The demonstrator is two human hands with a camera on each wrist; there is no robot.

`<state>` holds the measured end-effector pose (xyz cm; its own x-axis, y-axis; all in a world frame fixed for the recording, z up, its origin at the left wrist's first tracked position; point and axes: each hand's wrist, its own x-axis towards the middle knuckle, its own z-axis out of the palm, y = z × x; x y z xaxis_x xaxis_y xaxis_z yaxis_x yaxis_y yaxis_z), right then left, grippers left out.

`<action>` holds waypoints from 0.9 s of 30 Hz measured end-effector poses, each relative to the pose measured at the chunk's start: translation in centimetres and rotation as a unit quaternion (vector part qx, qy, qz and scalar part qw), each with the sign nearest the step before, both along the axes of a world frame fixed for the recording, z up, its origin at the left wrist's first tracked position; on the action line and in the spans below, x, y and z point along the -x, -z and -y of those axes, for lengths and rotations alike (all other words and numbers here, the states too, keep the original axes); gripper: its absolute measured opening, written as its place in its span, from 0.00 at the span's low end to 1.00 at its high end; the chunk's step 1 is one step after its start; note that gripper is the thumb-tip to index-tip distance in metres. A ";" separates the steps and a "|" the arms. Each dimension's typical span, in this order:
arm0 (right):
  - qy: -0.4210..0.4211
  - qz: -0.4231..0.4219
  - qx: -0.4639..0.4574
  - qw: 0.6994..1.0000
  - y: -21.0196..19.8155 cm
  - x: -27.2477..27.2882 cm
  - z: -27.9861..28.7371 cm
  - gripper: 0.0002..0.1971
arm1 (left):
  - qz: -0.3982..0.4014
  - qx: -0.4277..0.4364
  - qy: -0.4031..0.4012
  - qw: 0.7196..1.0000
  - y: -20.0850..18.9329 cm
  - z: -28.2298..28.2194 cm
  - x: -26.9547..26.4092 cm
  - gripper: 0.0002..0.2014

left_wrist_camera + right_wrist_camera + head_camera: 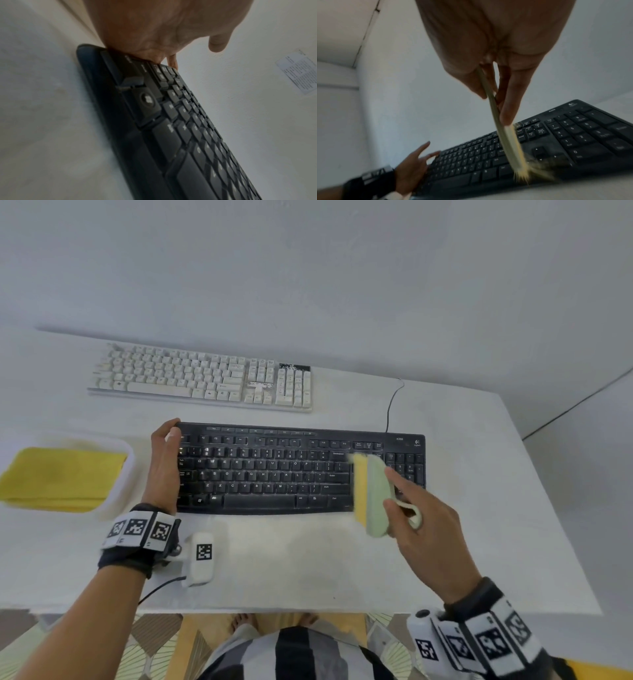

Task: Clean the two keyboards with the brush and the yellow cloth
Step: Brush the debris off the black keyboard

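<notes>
The black keyboard (291, 470) lies in the middle of the white table, with the white keyboard (202, 378) behind it. My left hand (166, 460) rests on the black keyboard's left end (188, 148), palm pressing on the keys and fingers loosely extended past the far corner. My right hand (421, 518) pinches the handle of the green brush (371, 494), whose yellow bristles (520, 171) touch the keys beside the arrow cluster, just left of the number pad (576, 135). The folded yellow cloth (61, 477) lies in a white tray at the left.
The white tray (120, 501) sits close to my left wrist. A black cable (390, 402) runs from the black keyboard's back right towards the wall. The table's right edge (548, 491) and front edge are near. A paper label (298, 73) sticks to the wall.
</notes>
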<state>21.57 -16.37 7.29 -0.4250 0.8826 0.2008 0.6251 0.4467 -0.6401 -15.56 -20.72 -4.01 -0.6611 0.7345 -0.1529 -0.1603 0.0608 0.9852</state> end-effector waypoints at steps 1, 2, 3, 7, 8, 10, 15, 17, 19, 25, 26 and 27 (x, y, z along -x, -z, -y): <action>0.003 0.006 -0.030 1.000 0.3 0.4 0.0 0.22 | -0.003 -0.002 0.000 1.000 -0.1 0.0 0.0 0.27; 0.005 0.016 -0.032 0.999 0.7 0.7 0.1 0.22 | -0.005 -0.002 -0.001 1.000 -0.1 0.0 0.0 0.28; 0.001 0.023 -0.004 1.000 1.3 0.8 0.3 0.22 | -0.005 -0.004 0.000 1.000 -0.2 0.0 -0.1 0.29; -0.044 0.083 0.122 0.988 0.8 -0.8 0.4 0.21 | 0.007 -0.001 -0.003 1.000 -0.4 0.0 -0.3 0.30; -0.061 0.103 0.120 0.986 0.2 -1.2 0.2 0.21 | 0.010 -0.001 -0.005 1.000 -0.4 0.0 -0.3 0.30; -0.104 0.142 0.059 0.983 -0.9 -1.5 0.1 0.23 | 0.012 -0.001 -0.004 1.000 -0.5 0.0 -0.4 0.29; -0.226 0.327 -0.135 0.908 -1.0 -0.4 0.4 0.29 | 0.001 -0.002 0.004 1.000 -0.3 0.1 -0.2 0.33; -0.209 0.366 -0.162 0.892 -0.4 -1.1 -0.4 0.33 | 0.002 0.001 0.005 1.000 -0.2 0.1 -0.2 0.31; -0.183 0.396 -0.160 0.886 -0.6 -2.1 -0.9 0.35 | 0.012 0.002 0.004 1.000 -0.1 0.1 -0.1 0.28; -0.206 0.363 -0.178 0.891 -1.3 -1.2 0.6 0.30 | 0.016 -0.009 -0.001 1.000 0.0 0.0 -0.1 0.27; -0.203 0.370 -0.171 0.890 -0.9 -1.0 0.5 0.30 | 0.016 -0.009 -0.001 1.000 0.1 0.0 -0.1 0.27; -0.192 0.382 -0.163 0.889 -0.6 -1.2 0.3 0.31 | 0.017 -0.011 0.002 1.000 0.2 0.0 0.0 0.26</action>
<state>22.72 -16.66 7.90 -0.8046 0.5912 -0.0561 0.5837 0.8047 0.1090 -15.52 -20.68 -4.22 -0.6536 0.7400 -0.1590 -0.1932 0.0400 0.9803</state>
